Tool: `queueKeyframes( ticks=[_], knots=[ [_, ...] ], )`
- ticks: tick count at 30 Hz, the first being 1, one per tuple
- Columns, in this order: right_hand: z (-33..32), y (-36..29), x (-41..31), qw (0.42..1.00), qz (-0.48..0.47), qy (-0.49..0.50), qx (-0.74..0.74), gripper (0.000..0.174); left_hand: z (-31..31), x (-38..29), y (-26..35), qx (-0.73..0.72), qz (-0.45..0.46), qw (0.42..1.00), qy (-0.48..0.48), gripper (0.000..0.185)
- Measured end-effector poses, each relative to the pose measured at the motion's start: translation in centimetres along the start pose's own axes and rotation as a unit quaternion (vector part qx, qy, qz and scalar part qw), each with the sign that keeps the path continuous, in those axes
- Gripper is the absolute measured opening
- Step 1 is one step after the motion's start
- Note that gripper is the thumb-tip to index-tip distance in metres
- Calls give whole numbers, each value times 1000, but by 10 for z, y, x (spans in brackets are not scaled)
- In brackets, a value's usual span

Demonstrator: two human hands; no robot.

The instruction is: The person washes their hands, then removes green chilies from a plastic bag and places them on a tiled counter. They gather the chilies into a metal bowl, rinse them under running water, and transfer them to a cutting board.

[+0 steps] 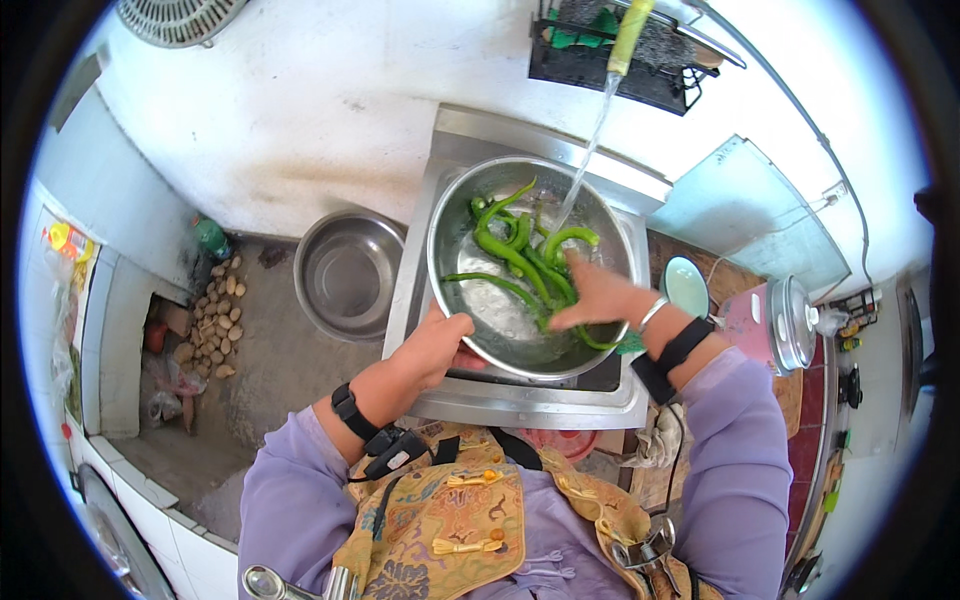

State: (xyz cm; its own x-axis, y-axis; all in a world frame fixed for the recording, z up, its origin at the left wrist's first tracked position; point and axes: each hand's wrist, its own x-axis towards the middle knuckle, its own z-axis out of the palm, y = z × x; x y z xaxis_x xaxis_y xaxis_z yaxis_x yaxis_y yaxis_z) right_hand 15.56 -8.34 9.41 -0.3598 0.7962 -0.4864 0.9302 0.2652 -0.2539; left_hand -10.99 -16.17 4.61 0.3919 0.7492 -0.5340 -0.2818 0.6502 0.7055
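Observation:
A stainless steel bowl sits tilted over a metal sink. Several long green peppers lie in it. Water pours into the bowl from a yellow-green hose end. My left hand grips the bowl's near-left rim, thumb on top and fingers underneath. Over the right side of the bowl, my right hand reaches in among the peppers, thumb and fingers spread apart. It is blurred by motion, and some of its fingers are hard to make out.
Left of the sink, a second steel basin stands low. Small potatoes are piled on the floor near a green bottle. At right are a pale green bowl and a pink cooker. A wire rack hangs on the wall.

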Motion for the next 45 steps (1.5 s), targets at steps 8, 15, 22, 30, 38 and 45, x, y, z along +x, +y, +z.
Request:
queueKeyframes(
  ticks=[8,15,22,30,38,45],
  knots=[
    [27,-33,18,965,-25,145,216,59,9,-4,3,30,4,1000,6,51],
    [-40,-10,8,975,-25,214,57,47,4,-12,0,26,-5,1000,4,46],
    [4,-20,20,997,-60,43,6,84,5,-13,-6,20,-44,999,-21,44],
    [-37,22,-24,983,-63,159,66,49,-5,-14,-11,8,-23,1000,-7,43],
    [0,37,-21,984,-83,139,73,75,-6,-11,-9,2,-45,999,-19,42],
    [-91,15,-52,915,-119,373,95,46,-10,-10,-13,12,-21,999,-24,43]
  ],
)
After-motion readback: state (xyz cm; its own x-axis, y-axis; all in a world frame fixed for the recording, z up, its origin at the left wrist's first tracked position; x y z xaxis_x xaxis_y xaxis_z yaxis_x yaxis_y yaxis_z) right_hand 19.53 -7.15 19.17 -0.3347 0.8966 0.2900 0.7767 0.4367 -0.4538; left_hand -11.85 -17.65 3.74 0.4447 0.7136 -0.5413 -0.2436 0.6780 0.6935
